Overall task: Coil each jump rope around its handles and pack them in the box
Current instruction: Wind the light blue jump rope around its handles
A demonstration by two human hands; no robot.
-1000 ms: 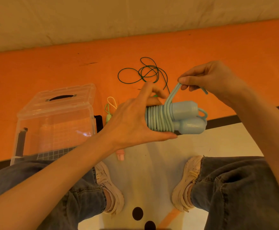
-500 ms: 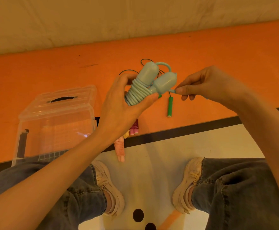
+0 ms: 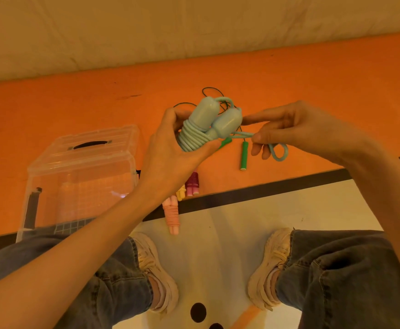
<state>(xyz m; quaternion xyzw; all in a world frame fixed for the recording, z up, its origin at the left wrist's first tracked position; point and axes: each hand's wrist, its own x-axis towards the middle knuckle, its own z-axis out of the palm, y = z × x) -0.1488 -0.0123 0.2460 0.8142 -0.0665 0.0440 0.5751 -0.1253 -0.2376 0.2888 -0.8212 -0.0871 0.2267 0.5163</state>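
hands work above the clear box (image 3: 82, 167): left hand (image 3: 170, 150) grips the coiled blue jump rope (image 3: 206, 124), right hand (image 3: 296, 129) pinches its loose end (image 3: 277, 150).

box (image 3: 82, 167): clear glossy plastic | blue handles (image 3: 215, 117): smooth plastic | floor mat (image 3: 313, 74): matt orange

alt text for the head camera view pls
A person's left hand grips a light blue jump rope coiled round its handles while the right hand pinches its loose end. A clear lidded box sits on the orange floor at left.
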